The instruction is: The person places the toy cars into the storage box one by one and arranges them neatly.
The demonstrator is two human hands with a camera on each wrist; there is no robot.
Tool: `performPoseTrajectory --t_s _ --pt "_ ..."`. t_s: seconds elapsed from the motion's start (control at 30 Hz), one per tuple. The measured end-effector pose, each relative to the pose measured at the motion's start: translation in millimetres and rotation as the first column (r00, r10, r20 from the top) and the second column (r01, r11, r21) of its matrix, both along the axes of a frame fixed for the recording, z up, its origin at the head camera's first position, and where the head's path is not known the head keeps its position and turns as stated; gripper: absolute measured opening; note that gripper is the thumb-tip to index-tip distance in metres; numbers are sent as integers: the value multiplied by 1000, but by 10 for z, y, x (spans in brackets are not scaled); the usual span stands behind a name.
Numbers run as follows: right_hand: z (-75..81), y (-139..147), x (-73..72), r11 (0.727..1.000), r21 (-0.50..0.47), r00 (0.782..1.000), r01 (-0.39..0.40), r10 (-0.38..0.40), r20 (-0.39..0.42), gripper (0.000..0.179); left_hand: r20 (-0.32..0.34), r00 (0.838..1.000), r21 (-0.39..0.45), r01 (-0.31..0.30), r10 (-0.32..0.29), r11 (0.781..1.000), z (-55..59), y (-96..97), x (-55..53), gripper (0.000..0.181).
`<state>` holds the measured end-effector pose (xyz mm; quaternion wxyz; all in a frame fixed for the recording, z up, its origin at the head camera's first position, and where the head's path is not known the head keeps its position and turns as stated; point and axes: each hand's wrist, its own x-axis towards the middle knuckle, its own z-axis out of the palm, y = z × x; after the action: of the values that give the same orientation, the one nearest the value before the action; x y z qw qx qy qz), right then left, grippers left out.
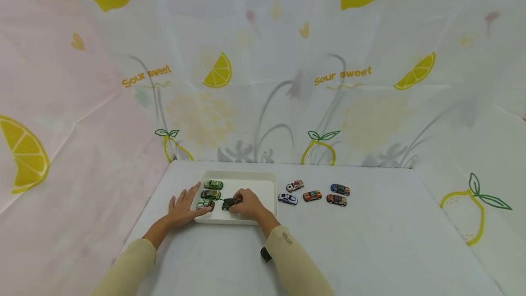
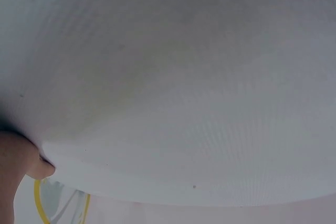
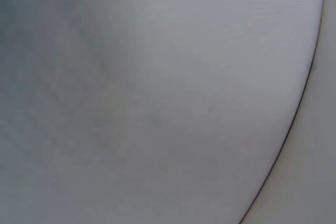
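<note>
A shallow white tray [image 1: 263, 190] holds a green toy car [image 1: 213, 185], a darker green-and-orange toy car [image 1: 211, 194] and a green-and-white toy car [image 1: 204, 204], lined up along its left side. My left hand [image 1: 182, 212] rests at the tray's left edge with spread fingers, its thumb reaching over the front rim beside the green-and-white car. Inside the tray, my right hand [image 1: 249, 205] pinches a black toy car [image 1: 226, 203], partly hidden by the fingers. Only part of the left hand [image 2: 18, 161] shows in the left wrist view; the right wrist view shows no hand.
Right of the tray lie a white-and-red toy truck [image 1: 294, 186], a silver-white car [image 1: 288, 198], a red-and-yellow car [image 1: 312, 196], a blue car [image 1: 340, 189] and a dark red car [image 1: 337, 200]. A black object [image 1: 265, 254] shows beside the right sleeve. Lemon-print cloth walls surround the table.
</note>
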<state>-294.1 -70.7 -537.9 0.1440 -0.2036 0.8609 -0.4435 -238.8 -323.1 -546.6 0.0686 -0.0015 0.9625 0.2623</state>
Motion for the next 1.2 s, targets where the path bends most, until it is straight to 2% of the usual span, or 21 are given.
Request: performPoseTrajectory --t_s 0.23,0.37,0.5,0.7,0.9,1.2 --pt "34 -8 -25 1000 21 1000 -12 12 19 30 -32 999 16 5 -4 1000 9 7 6 107" --pt "47 -10 -38 999 45 1000 -23 22 14 30 -24 1000 29 5 -4 1000 6 16 2 107" --pt "47 -1 -29 999 32 999 -26 25 28 29 -11 1000 17 -1 2 1000 12 23 -1 106" --pt "40 6 -5 1000 1 1000 -24 24 19 29 -37 999 37 -2 3 999 16 35 18 106" --pt "19 9 26 1000 11 1000 -17 17 20 28 -15 1000 56 0 1 998 11 53 58 106" --pt "16 -5 6 1000 28 1000 0 0 13 28 -2 1000 35 1 -1 999 16 30 18 105"
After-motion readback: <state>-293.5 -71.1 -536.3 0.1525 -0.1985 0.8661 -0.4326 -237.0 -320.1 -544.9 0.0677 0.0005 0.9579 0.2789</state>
